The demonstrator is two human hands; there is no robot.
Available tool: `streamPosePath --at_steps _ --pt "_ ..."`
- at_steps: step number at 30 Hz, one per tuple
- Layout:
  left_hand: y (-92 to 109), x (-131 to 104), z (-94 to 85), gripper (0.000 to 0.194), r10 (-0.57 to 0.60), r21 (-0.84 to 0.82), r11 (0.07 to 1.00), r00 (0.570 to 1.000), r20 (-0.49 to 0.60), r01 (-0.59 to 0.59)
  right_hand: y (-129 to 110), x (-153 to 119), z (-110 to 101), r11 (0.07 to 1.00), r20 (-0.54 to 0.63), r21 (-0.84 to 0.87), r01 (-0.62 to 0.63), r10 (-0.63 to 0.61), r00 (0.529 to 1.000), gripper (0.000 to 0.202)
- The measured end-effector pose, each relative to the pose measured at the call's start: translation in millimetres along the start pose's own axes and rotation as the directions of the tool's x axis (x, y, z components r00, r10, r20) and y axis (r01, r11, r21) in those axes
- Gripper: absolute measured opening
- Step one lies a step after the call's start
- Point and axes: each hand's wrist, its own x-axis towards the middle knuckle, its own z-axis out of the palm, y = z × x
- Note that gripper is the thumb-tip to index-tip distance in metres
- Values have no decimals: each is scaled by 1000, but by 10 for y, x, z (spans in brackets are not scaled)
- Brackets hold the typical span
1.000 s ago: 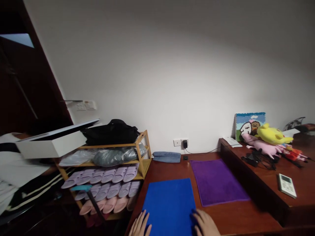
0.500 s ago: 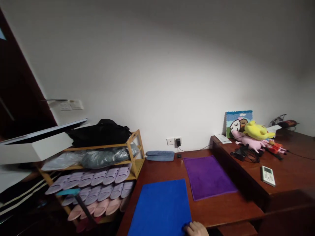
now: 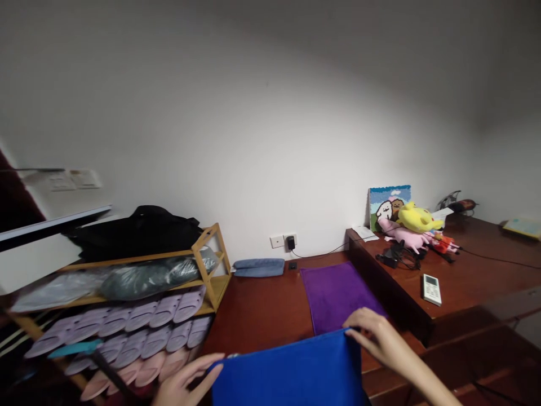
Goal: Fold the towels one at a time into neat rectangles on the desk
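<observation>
A blue cloth point(image 3: 287, 372) is stretched between my hands, its far edge lifted above the low brown table point(image 3: 257, 313). My left hand point(image 3: 186, 383) pinches it at the upper left corner. At the upper right corner, my right hand point(image 3: 376, 335) grips the cloth between thumb and fingers. Just behind the right hand a purple cloth point(image 3: 338, 293) lies spread flat on the table, partly covered by that hand and the blue cloth. Against the wall lies a folded grey-blue cloth point(image 3: 258, 268). The lower part of the blue cloth runs out of view.
To the left, a wooden rack point(image 3: 213, 270) holds slippers point(image 3: 143, 313), bagged items and a black bag point(image 3: 139, 231). On the higher right surface are plush toys point(image 3: 416, 217), a remote control point(image 3: 431, 289), a picture point(image 3: 391, 206) and cables. A plug point(image 3: 291, 242) sits in the wall socket.
The blue cloth lay flat on the table with one hand at its right edge. Now both hands hold its corners and its far edge is raised. The view has turned slightly right.
</observation>
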Motion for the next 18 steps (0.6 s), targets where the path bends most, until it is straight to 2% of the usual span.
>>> streamPosePath --at_steps 3,5,7,9,11,14,16,18 --pt "415 422 270 44 -49 -166 983 977 208 84 273 178 -392 1000 10 6 -12 12 1000 39" --pt "571 724 500 43 -27 -232 967 944 328 108 549 346 -563 999 21 -3 -51 52 998 41" --pt "674 1055 727 42 13 -276 956 929 369 97 853 570 -690 993 30 -10 -113 114 993 43" --pt "766 1414 936 41 66 -291 957 958 280 19 1137 847 -802 987 -16 -46 -152 152 988 42" --pt "863 1778 1127 38 118 -268 960 985 126 -81 1371 1149 -912 982 -137 -120 -149 132 982 37" --pt "987 2233 1390 33 156 -209 964 986 -51 -163 1624 1548 -1063 969 -314 -201 -146 78 946 32" --pt "1028 2407 1557 30 172 -175 965 977 -124 -192 1759 1706 -1124 962 -384 -211 -172 80 920 33" --pt "1021 2446 1732 26 199 -137 965 964 -179 -225 1900 1737 -1121 955 -437 -221 -196 83 896 34"
